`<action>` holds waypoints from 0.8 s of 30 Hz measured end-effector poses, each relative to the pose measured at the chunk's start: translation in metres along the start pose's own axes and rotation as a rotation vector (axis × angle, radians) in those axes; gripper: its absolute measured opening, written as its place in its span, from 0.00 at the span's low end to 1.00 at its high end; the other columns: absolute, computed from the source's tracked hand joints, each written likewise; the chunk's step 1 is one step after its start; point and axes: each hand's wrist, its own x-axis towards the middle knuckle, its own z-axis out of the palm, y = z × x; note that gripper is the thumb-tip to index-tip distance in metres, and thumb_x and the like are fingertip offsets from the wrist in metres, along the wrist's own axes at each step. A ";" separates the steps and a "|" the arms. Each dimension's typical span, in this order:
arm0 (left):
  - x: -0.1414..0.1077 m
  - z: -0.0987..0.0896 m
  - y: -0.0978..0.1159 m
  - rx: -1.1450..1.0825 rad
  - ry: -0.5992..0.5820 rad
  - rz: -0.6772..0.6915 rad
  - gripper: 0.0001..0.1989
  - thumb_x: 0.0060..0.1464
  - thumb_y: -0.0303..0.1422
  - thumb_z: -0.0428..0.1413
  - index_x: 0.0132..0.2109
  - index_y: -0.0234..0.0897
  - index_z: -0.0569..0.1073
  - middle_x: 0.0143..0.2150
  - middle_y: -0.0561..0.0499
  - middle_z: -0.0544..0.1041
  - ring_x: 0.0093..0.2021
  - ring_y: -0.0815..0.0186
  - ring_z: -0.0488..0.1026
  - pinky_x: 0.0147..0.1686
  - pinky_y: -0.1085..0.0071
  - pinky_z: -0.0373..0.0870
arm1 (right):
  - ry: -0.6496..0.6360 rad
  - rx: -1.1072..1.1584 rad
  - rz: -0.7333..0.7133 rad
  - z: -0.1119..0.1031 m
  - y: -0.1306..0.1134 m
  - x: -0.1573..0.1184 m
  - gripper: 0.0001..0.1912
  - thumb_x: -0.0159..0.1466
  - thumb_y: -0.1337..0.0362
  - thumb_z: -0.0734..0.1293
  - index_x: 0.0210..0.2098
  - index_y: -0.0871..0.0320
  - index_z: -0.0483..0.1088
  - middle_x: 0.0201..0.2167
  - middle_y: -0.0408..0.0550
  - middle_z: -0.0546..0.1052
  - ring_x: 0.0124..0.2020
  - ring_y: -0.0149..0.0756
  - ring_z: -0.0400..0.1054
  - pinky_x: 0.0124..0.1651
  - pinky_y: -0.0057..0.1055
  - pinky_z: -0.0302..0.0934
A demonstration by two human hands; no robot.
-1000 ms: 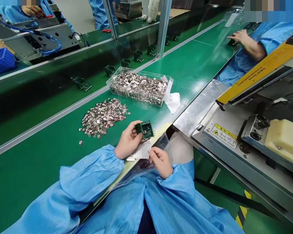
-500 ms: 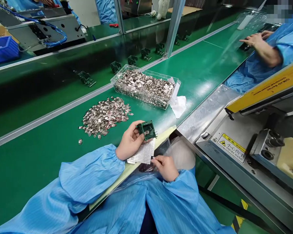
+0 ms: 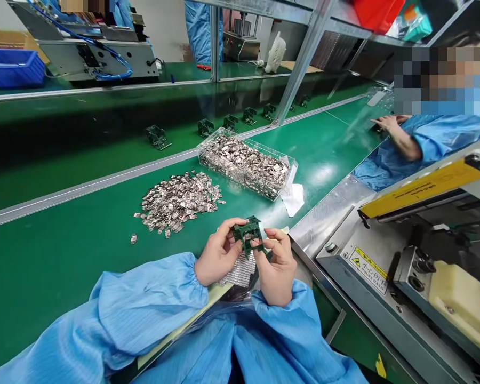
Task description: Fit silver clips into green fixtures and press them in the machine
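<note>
Raised from the sheet of slim silver metallic strips (image 3: 241, 273), the right hand (image 3: 278, 272) now touches the dark green, open-framed housing (image 3: 243, 233), its grip unclear, while the left hand's (image 3: 216, 260) fingers hold that housing near the green counter's (image 3: 100, 234) edge.

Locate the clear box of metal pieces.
In the head view, the clear box sits just above centre, right of the loose pile, beside the white cloth.
</note>
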 end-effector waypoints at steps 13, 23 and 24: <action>-0.010 0.011 0.017 0.044 0.048 0.014 0.16 0.61 0.32 0.53 0.55 0.39 0.66 0.27 0.57 0.65 0.22 0.73 0.59 0.22 0.77 0.57 | 0.107 0.144 0.234 0.026 0.000 -0.016 0.10 0.63 0.57 0.69 0.30 0.58 0.72 0.49 0.53 0.69 0.52 0.44 0.66 0.54 0.44 0.63; -0.015 0.017 0.019 -0.110 0.054 -0.013 0.17 0.60 0.35 0.55 0.54 0.39 0.66 0.43 0.46 0.76 0.39 0.65 0.75 0.38 0.71 0.73 | 0.168 0.494 0.406 0.038 0.008 -0.026 0.14 0.59 0.56 0.72 0.30 0.57 0.65 0.55 0.55 0.70 0.54 0.45 0.68 0.56 0.45 0.63; -0.015 0.018 0.020 -0.123 0.045 -0.013 0.17 0.59 0.35 0.55 0.54 0.39 0.66 0.45 0.46 0.76 0.41 0.65 0.76 0.39 0.71 0.73 | 0.171 0.519 0.421 0.039 0.007 -0.027 0.14 0.58 0.56 0.72 0.30 0.57 0.65 0.55 0.55 0.70 0.54 0.45 0.68 0.55 0.45 0.63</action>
